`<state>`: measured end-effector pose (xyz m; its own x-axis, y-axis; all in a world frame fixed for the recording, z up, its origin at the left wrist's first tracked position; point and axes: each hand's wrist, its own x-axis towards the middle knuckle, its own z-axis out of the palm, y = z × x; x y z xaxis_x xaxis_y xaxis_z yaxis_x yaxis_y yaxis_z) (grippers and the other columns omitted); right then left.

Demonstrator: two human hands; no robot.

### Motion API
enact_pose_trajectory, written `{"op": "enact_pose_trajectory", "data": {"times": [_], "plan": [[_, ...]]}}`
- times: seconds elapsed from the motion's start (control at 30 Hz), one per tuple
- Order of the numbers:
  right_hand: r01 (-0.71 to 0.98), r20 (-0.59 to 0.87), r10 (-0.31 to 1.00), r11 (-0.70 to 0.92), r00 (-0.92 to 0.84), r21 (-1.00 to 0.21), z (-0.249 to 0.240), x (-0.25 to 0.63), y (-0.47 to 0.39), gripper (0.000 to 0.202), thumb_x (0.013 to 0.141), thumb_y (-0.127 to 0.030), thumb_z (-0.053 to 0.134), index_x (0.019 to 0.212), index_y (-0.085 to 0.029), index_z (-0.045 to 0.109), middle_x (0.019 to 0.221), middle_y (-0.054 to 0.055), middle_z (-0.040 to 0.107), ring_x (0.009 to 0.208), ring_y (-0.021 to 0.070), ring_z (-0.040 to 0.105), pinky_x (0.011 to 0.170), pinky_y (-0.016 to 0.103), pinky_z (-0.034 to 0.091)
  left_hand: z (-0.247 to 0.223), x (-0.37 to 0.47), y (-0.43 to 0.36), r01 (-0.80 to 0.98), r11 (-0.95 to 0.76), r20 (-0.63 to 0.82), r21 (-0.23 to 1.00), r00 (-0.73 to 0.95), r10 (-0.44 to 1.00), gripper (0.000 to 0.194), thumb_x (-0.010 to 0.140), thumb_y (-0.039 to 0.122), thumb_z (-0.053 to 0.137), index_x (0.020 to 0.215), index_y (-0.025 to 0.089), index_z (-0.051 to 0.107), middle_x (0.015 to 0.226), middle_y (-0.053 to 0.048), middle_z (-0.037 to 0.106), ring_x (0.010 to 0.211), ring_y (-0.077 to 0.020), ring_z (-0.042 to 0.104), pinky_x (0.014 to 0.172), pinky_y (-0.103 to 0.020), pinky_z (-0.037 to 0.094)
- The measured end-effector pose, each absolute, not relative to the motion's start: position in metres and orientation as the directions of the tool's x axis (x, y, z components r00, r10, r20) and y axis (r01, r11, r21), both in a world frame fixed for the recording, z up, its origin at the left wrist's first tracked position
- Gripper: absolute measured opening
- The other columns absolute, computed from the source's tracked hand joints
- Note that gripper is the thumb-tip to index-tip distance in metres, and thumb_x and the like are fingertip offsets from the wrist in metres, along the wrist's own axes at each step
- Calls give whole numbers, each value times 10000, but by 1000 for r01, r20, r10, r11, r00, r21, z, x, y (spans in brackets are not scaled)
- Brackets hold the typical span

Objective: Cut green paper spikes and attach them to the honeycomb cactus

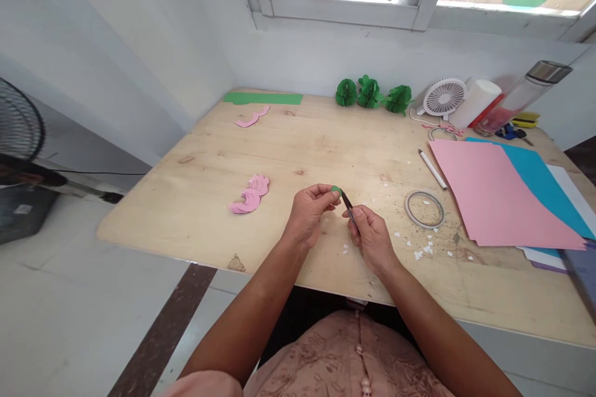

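Near the front middle of the wooden table (321, 149), my left hand (311, 212) pinches a small green paper piece (336, 190) between thumb and fingertips. My right hand (370, 237) is closed round a dark slim tool (347, 201), which looks like scissors or tweezers; its tip meets the right side of the green piece. To the left of my hands lies a stack of pink scalloped paper cutouts (251, 195). A single pink wavy strip (254, 116) rests farther back, just in front of a green paper strip (263, 98).
Green paper balls (367, 93), a small white fan (444, 98) and a glass bottle (521, 96) stand along the back. On the right are a tape roll (424, 209), a white pen (433, 169), white scraps and pink paper sheets (503, 198).
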<state>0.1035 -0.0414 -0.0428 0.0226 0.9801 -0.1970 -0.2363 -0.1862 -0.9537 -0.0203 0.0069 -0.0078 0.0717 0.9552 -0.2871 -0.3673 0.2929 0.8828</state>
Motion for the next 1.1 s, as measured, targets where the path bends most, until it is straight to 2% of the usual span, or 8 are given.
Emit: {"op": "enact_pose_trajectory", "data": {"times": [0.4, 0.53, 0.77, 0.9, 1.1], "plan": [[-229, -197, 980, -186, 24, -956, -42, 103, -42, 328, 828, -503, 560, 798, -178, 596, 482, -87, 370, 388, 55, 243, 368, 202, 150, -8, -23, 9, -357, 307, -298, 882, 81, 951, 161, 562, 245, 759, 636, 142, 661, 582, 5, 596, 558, -96, 512, 610, -258, 384], [-277, -226, 974, -209, 27, -938, -40, 103, -41, 340, 826, -512, 559, 816, -174, 604, 503, -79, 393, 394, 52, 240, 367, 199, 139, -5, -27, 9, -333, 311, -296, 890, 96, 950, 164, 566, 255, 756, 634, 146, 654, 586, 10, 591, 557, -94, 510, 612, -256, 382], [-410, -211, 976, -171, 53, -896, -36, 107, -40, 294, 804, -466, 606, 868, -179, 611, 521, -76, 409, 410, 52, 213, 370, 197, 121, 1, -31, 8, -62, 273, -244, 960, 290, 925, 145, 601, 256, 725, 635, 148, 634, 577, 15, 579, 582, -100, 516, 619, -247, 385], [-378, -207, 976, -169, 64, -910, -37, 109, -39, 223, 732, -358, 704, 825, -188, 593, 512, -99, 357, 417, 49, 198, 378, 197, 131, 2, -31, 9, 123, 195, -229, 973, 437, 870, 135, 627, 255, 691, 682, 149, 629, 559, 17, 544, 538, -100, 473, 511, -226, 334], [-311, -237, 967, -197, 93, -930, -38, 110, -38, 201, 702, -309, 707, 708, -193, 543, 489, -102, 331, 414, 53, 203, 389, 210, 141, 1, -31, 10, 162, 84, -156, 983, 504, 849, 163, 623, 188, 658, 771, 196, 592, 519, 58, 485, 475, -87, 412, 457, -208, 288]]}}
